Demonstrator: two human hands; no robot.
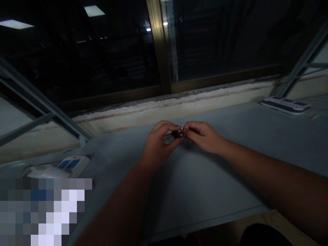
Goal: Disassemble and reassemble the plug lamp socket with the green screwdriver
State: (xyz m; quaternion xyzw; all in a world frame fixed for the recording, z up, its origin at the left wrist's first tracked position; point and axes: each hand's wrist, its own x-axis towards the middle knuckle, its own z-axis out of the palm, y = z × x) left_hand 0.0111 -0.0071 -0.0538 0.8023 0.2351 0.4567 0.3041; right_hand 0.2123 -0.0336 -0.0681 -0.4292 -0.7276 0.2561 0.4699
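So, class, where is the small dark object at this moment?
In the head view, the small dark object is just right of centre, in the fingers of the left hand, with the right hand at its right end.

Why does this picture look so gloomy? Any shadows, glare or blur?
Head view: dim overall, though bright panels glare in the dark window, probably reflections; head view: soft shadows fall across the table; head view: the small dark object between left hand and right hand lacks clear detail; head view: coarse blocks hide the lower-left corner.
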